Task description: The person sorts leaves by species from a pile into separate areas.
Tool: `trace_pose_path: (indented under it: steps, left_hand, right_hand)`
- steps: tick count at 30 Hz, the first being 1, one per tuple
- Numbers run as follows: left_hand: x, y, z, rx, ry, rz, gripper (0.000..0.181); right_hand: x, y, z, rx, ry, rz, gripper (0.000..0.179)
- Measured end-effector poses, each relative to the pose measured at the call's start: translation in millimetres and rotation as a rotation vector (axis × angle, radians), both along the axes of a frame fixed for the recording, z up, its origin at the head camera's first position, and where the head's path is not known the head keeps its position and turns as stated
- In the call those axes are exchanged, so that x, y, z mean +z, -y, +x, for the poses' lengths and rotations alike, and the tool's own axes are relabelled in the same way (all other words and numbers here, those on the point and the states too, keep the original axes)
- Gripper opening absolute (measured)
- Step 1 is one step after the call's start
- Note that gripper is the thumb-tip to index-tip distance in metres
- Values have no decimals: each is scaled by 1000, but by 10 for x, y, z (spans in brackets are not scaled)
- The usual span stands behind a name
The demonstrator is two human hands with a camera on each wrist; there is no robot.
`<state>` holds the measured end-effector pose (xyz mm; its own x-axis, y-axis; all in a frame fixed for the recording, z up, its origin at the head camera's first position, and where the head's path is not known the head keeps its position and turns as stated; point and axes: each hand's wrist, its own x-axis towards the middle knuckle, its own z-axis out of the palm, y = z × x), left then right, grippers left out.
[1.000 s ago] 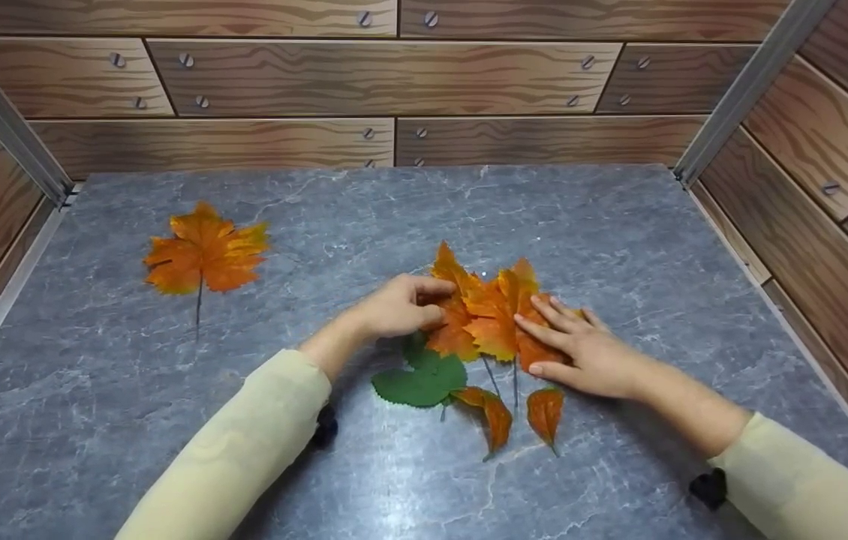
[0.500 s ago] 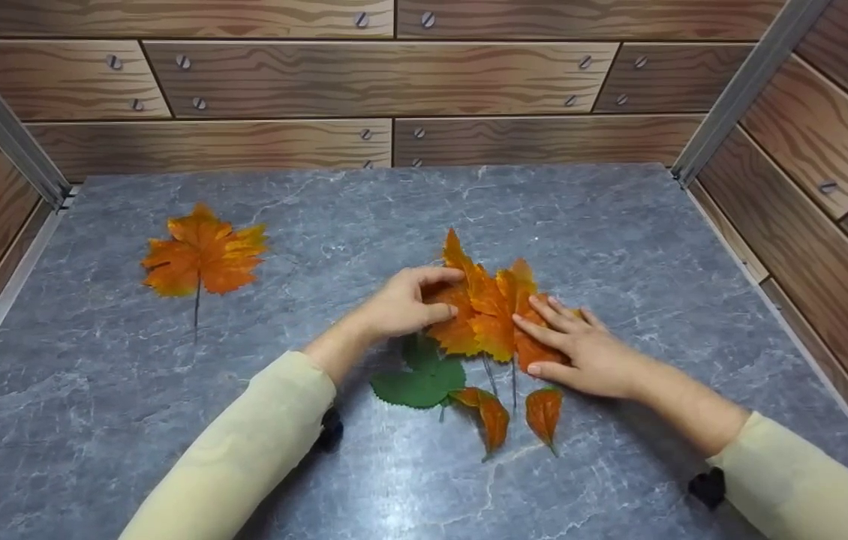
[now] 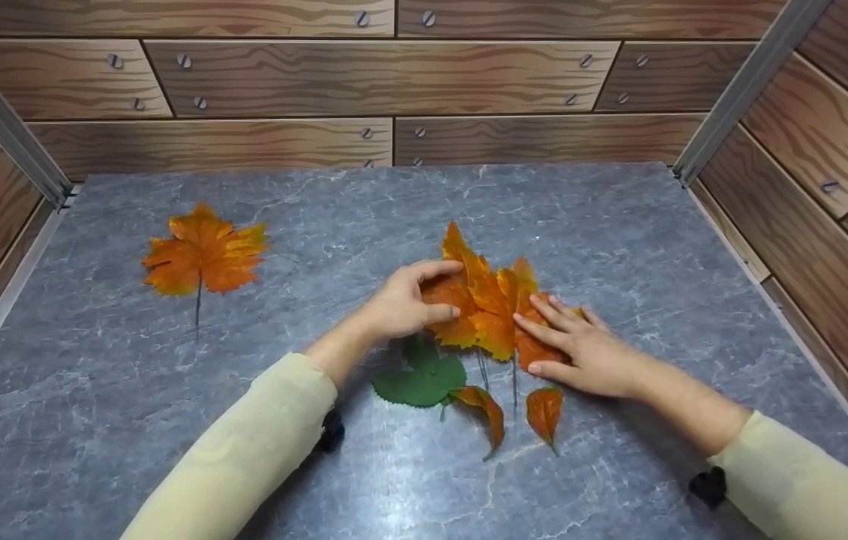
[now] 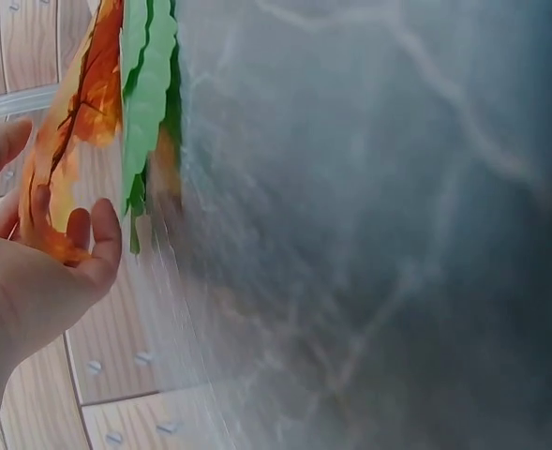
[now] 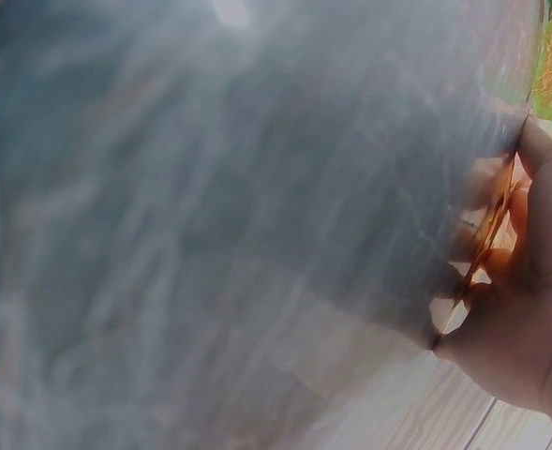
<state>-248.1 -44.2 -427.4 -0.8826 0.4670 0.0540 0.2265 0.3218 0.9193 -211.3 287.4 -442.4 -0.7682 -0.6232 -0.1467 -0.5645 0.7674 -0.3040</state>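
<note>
In the head view, my left hand [image 3: 400,304] holds the left edge of an orange maple leaf [image 3: 475,281], thumb in front and fingers curled behind it. The left wrist view shows this leaf [image 4: 97,89] raised between thumb and fingers, beside green leaves [image 4: 147,103]. My right hand [image 3: 595,351] lies with fingers spread flat on another orange leaf [image 3: 533,351], pressing it to the table. The leaves overlap between both hands, their thin stems pointing toward me. A green leaf [image 3: 420,381] lies below my left hand, partly under the orange ones.
Two small orange-brown leaves, a curled one [image 3: 490,416] and a flatter one [image 3: 544,414], lie nearer to me. A separate maple leaf [image 3: 202,251] lies at the far left of the grey marbled table [image 3: 304,480]. Wood-patterned walls [image 3: 386,79] close the back and sides.
My left hand has tilted its maple leaf, whose tip now stands higher, and its thumb and fingers have spread slightly farther apart. My right hand has stayed in place.
</note>
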Motion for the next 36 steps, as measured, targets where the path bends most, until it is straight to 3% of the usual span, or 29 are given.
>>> trace_pose_path:
  steps: [12,17,26,36]
  left_hand:
    - [20,-108,27,110,-30,7,65]
    - [28,-114,15,111,-20,29,61]
    - [-8,-93,18,100,-3,96,39]
    - [33,-76,32,88,41,152,40]
  right_hand:
    - [-21,-10,5,-9,-3,-5,75]
    - [-23,-15,-4,-14,4,5,75]
    - [-17,-5,-14,3,-18,-3,74]
    - [-18,2,-10,-3,-3,-9,74]
